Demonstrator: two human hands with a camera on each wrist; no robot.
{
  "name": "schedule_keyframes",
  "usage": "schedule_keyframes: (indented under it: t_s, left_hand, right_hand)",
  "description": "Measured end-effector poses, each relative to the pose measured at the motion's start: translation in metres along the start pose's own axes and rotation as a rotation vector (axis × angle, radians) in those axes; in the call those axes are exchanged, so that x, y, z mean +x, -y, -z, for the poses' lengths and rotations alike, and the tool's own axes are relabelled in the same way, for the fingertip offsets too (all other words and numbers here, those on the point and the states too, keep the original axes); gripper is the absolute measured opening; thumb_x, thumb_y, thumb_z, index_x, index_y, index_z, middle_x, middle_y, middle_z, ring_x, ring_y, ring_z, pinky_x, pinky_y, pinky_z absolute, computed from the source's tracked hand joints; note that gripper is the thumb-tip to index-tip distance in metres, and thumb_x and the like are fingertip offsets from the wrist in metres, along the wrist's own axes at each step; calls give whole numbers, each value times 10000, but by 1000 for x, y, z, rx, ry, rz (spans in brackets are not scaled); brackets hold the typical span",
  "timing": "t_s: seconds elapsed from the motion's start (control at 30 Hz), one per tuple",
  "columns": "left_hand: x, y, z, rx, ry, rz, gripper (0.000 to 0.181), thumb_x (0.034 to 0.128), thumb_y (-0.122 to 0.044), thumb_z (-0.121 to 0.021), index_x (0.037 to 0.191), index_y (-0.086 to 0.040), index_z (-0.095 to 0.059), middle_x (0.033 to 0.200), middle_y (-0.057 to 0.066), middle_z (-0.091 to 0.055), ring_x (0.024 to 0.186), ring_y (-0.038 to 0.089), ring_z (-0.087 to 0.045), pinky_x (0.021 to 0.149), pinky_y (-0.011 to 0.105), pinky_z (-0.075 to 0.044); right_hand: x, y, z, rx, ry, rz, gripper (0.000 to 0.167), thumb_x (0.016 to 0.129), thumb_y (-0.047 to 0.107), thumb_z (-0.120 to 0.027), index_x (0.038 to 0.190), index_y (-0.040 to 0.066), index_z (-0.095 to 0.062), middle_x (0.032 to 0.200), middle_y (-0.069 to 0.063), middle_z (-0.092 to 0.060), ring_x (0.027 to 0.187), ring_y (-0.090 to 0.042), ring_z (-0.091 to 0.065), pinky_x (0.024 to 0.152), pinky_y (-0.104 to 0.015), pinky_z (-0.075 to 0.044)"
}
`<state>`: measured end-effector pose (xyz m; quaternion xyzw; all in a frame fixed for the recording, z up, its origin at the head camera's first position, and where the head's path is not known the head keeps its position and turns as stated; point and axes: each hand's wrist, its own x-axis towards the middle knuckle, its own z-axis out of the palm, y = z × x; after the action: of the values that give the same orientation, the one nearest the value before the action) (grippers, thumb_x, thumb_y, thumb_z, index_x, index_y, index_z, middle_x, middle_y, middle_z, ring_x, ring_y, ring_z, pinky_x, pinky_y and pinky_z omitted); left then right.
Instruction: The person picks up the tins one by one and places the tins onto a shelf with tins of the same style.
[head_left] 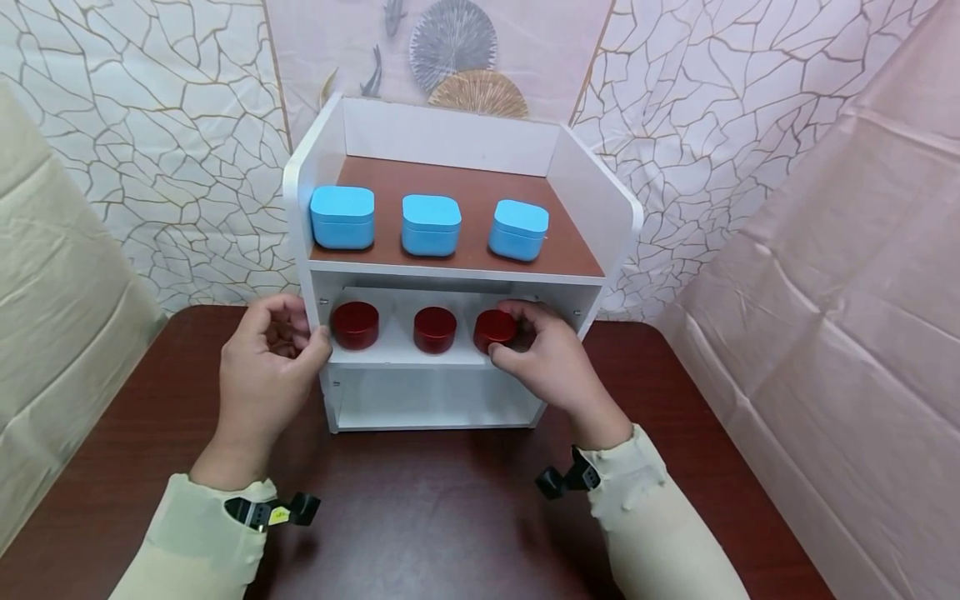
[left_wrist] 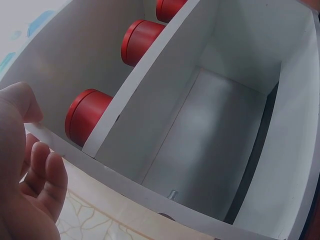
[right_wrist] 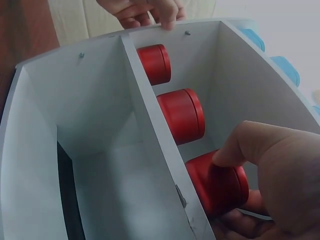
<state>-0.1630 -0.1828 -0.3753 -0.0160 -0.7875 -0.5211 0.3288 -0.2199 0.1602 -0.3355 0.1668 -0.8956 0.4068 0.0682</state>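
A white shelf unit (head_left: 465,272) with brown top stands on the table. Three round red tins sit in a row on its middle shelf: a left tin (head_left: 356,325), a middle tin (head_left: 435,330) and a right tin (head_left: 494,328). My right hand (head_left: 551,354) grips the right tin between thumb and fingers; in the right wrist view the thumb (right_wrist: 230,150) lies on its near side. At the unit's left side panel, my left hand (head_left: 270,358) holds the front edge, thumb on the edge and other fingers curled outside. That hand (left_wrist: 30,165) is partly cut off in the left wrist view.
Three light-blue lidded boxes stand along the top: a left box (head_left: 342,218), a centre box (head_left: 431,226) and a right box (head_left: 518,230). Below the tins is a bottom compartment (head_left: 435,398). The dark red table (head_left: 420,517) stretches in front; patterned cloth hangs behind.
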Motion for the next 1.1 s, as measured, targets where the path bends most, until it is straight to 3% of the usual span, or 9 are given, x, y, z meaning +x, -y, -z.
schedule_keyframes:
  t_s: [1.1]
  left_hand:
    - [-1,0,1,12,-1,8,355,1001,-146,-804,1326,-126,-661,1054,-26,-641,910,150,-602,720,116,-495]
  right_hand:
    - [-2,2,-1,-28,8,-21,585,942,231,-832,1492,126,-662,1419,-85,-678,1225,-291,-693,1032,-500,-650]
